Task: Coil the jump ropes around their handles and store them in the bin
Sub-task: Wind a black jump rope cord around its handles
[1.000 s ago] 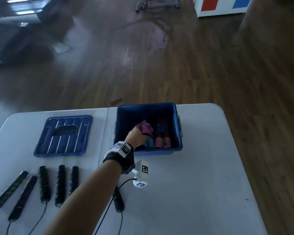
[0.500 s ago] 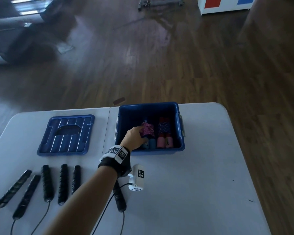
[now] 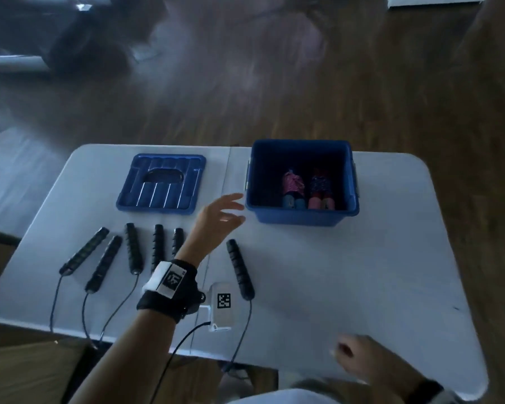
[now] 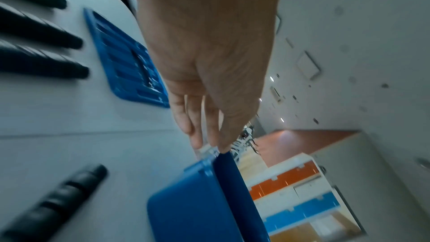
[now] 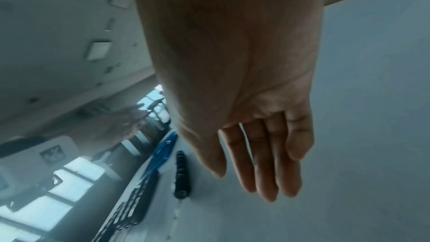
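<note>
A blue bin [image 3: 301,218] stands at the back of the grey table [image 3: 362,272]. Inside it lie two coiled jump ropes, one with pink cord and blue handles [image 3: 293,188], one with dark cord and pink handles [image 3: 320,189]. My left hand [image 3: 219,217] hovers empty just left of the bin, fingers spread; in the left wrist view its fingertips [image 4: 197,135] are near the bin's corner [image 4: 209,165]. Several black handles [image 3: 133,247] lie in a row at the front left, one more [image 3: 239,268] to the right of my wrist. My right hand [image 3: 362,360] hangs relaxed over the near edge, fingers [image 5: 267,163] extended.
The bin's blue lid [image 3: 161,183] lies flat at the back left of the table. Thin black cords [image 3: 111,313] trail from the handles over the near edge. Wooden floor surrounds the table.
My left hand has let go of the pink coiled rope in the bin and pulled back out to the left, now empty. The view tilted down, bringing my right hand into sight.
</note>
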